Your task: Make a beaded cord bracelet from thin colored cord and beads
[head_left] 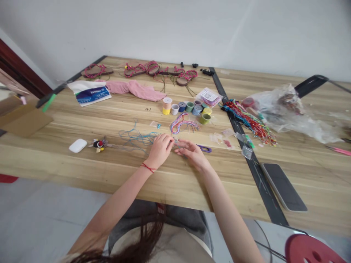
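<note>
My left hand (161, 148), with a red string bracelet at the wrist, is closed in a pinch over the wooden table; thin blue cords (139, 137) run out from it to the left. Close to its right, my right hand (191, 151) has its fingers reaching toward the left fingertips; what lies between them is too small to make out. A purple-handled tool (205, 148) rests just right of the right hand. Beyond the hands lies a bundle of pink, white and blue threads (182, 123), with small blue beads (158, 126) to its left.
Thread spools (189, 106) stand farther back. Strappy sandals (142, 69) and pink cloth (135, 90) lie behind. At right are colourful cords (252, 122), a plastic bag (296, 113) and a phone (283, 186); at left, a white case (78, 145) and a keychain (99, 144).
</note>
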`<state>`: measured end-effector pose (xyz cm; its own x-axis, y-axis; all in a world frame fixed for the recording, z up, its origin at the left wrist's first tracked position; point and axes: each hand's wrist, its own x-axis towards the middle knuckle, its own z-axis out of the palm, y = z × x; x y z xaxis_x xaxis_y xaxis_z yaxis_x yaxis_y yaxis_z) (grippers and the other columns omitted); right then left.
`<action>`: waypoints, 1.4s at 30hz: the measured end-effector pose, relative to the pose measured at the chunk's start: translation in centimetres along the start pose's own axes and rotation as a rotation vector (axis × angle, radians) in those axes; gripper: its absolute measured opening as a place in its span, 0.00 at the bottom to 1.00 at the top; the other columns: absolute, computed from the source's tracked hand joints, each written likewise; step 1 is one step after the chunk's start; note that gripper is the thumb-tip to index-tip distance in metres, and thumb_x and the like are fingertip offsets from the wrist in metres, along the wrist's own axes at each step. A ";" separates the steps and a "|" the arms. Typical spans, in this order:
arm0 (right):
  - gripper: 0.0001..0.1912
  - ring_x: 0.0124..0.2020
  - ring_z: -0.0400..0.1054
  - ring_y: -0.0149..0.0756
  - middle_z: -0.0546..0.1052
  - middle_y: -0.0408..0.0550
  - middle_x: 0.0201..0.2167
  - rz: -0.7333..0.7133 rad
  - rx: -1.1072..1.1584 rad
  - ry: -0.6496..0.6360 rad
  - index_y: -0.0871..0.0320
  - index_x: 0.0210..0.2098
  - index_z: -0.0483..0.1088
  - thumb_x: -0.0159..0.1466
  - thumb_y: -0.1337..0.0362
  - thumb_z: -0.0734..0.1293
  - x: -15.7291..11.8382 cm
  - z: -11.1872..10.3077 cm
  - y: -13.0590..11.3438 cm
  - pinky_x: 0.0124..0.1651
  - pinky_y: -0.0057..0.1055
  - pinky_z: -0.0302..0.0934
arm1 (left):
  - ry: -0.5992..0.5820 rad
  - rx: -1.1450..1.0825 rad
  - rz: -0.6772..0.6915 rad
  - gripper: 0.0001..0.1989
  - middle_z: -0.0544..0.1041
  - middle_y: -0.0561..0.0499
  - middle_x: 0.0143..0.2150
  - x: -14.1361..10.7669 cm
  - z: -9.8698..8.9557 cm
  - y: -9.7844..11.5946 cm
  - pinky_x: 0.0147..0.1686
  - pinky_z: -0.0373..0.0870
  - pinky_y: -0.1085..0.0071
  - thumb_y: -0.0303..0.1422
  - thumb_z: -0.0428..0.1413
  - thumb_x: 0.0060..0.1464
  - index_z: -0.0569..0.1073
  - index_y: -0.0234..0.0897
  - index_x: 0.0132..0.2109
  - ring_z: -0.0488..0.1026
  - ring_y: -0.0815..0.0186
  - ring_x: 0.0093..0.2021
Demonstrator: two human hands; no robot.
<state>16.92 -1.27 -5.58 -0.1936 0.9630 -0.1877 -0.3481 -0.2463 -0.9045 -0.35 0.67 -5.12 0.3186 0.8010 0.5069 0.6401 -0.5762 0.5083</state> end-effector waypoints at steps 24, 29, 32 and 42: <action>0.20 0.44 0.77 0.40 0.81 0.50 0.40 -0.345 0.016 0.364 0.56 0.42 0.72 0.51 0.61 0.76 1.2 -2.0 0.7 0.51 0.41 0.69 | 0.188 -0.873 -0.532 0.09 0.77 0.50 0.30 1.1 0.4 -1.6 0.34 0.70 0.73 0.36 0.58 0.54 0.68 0.35 0.35 0.76 0.68 0.32; 0.20 0.37 0.77 0.33 0.81 0.45 0.34 -0.396 0.105 0.429 0.54 0.43 0.68 0.53 0.60 0.75 0.7 -2.0 -0.5 0.45 0.35 0.71 | 0.169 -0.826 -0.496 0.07 0.76 0.51 0.31 0.9 0.6 -1.5 0.35 0.70 0.73 0.34 0.57 0.55 0.69 0.35 0.35 0.75 0.69 0.33; 0.18 0.22 0.69 0.26 0.77 0.37 0.26 -0.346 0.077 0.290 0.52 0.38 0.64 0.54 0.58 0.74 0.4 -1.3 -0.8 0.29 0.26 0.68 | 0.136 -0.753 -0.475 0.07 0.76 0.51 0.32 0.7 0.7 -1.5 0.35 0.69 0.73 0.34 0.57 0.54 0.70 0.34 0.35 0.74 0.70 0.33; 0.16 0.17 0.58 0.22 0.75 0.40 0.28 -0.219 -0.093 -0.078 0.53 0.38 0.65 0.57 0.54 0.72 -0.7 1.4 -0.6 0.17 0.22 0.51 | 0.047 -0.572 -0.283 0.06 0.79 0.49 0.36 0.3 0.2 -0.4 0.37 0.72 0.72 0.34 0.56 0.57 0.73 0.35 0.38 0.76 0.69 0.35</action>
<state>15.93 -1.97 -4.37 -0.1942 0.9800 0.0435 -0.3047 -0.0181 -0.9523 -0.40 1.20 -5.27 0.1524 0.9345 0.3217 0.2163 -0.3492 0.9118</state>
